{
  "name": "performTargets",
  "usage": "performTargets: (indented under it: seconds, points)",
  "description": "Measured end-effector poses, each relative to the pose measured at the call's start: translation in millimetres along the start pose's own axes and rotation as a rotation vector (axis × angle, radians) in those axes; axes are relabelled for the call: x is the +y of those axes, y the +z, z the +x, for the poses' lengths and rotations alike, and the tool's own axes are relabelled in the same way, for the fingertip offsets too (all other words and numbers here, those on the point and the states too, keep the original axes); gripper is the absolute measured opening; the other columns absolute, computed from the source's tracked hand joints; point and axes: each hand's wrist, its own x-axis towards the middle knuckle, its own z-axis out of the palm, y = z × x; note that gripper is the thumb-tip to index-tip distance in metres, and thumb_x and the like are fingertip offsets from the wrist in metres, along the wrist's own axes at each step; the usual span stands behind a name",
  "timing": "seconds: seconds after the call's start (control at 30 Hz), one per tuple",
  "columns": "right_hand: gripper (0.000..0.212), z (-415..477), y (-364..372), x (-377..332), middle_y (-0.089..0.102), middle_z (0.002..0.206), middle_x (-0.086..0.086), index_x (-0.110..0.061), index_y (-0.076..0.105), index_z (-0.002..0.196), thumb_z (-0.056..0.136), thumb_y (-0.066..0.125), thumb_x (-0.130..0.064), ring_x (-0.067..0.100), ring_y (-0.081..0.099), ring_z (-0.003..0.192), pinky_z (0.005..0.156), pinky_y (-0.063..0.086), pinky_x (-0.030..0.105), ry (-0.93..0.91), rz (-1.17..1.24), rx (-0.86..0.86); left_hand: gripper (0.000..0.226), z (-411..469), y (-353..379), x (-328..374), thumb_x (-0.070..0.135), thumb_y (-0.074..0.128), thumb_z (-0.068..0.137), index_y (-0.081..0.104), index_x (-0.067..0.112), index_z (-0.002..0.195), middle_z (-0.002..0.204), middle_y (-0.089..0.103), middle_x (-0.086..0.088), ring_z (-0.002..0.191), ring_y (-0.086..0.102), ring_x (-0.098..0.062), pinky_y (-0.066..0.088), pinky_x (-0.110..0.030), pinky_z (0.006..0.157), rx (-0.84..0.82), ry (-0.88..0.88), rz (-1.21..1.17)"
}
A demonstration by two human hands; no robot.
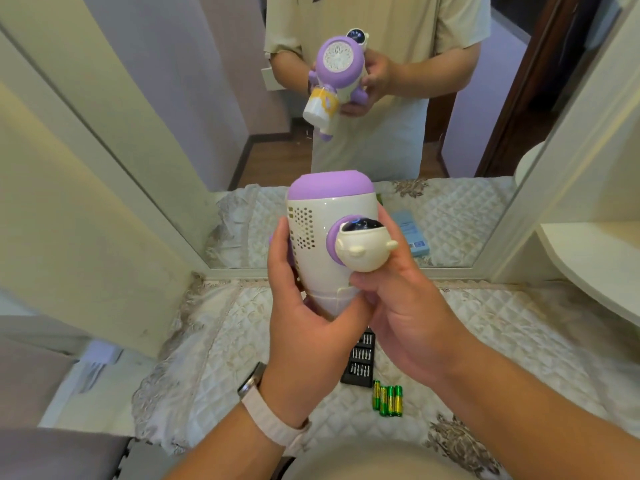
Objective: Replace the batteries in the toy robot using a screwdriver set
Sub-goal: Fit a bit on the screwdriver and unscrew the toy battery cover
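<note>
Four green batteries (pixel 388 400) lie on the quilted table (pixel 519 341) beside the bit case (pixel 362 358). Above, left hand (pixel 304 327) and right hand (pixel 405 313) grip the toy robot (pixel 329 244), long axis upright, purple end toward the mirror (pixel 450 133).

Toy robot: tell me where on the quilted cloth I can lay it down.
Bare quilted cloth left of the screwdriver set, and right of the batteries toward the shelf. Crowded below your hands, where set and batteries lie close together.

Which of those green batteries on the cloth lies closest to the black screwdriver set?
The leftmost battery of the four: its top end nearly meets the corner of the screwdriver set, while the others sit further right.
</note>
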Motion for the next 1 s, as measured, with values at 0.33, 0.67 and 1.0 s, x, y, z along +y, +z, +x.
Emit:
performTargets:
  seconds: [0.33, 0.67, 1.0]
  points:
    - [0.081, 10, -12, 2, 0.060, 0.134, -0.003, -0.048, 0.030, 0.145, 0.080, 0.055, -0.006, 0.035, 0.061, 0.112, 0.085, 0.050, 0.055, 0.042, 0.062, 0.059, 0.094, 14, 10, -25, 0.018, 0.075, 0.074, 0.024, 0.029, 0.151, 0.150, 0.041, 0.002, 0.128, 0.045, -0.047, 0.040, -0.081, 0.082, 0.006, 0.048, -0.132]
    - [0.076, 28, -22, 15, 0.064, 0.129, -0.008, -0.052, 0.033, 0.141, 0.088, 0.044, 0.001, 0.040, 0.054, 0.123, 0.060, 0.039, 0.025, 0.213, 0.252, 0.155, 0.082, 18, 10, -57, 0.025, 0.057, 0.087, 0.002, 0.037, 0.147, 0.157, 0.025, 0.014, 0.112, 0.058, 0.002, 0.050, -0.017, 0.087, -0.120, 0.038, -0.014]
    - [0.074, 31, -18, 29, 0.065, 0.129, -0.003, -0.056, 0.034, 0.138, 0.081, 0.051, -0.012, 0.040, 0.052, 0.126, 0.057, 0.035, 0.026, 0.173, 0.258, 0.215, 0.082, 17, 10, -65, 0.023, 0.054, 0.086, -0.002, 0.032, 0.146, 0.148, 0.037, 0.020, 0.091, 0.063, 0.007, 0.053, -0.018, 0.075, -0.141, -0.005, -0.044]
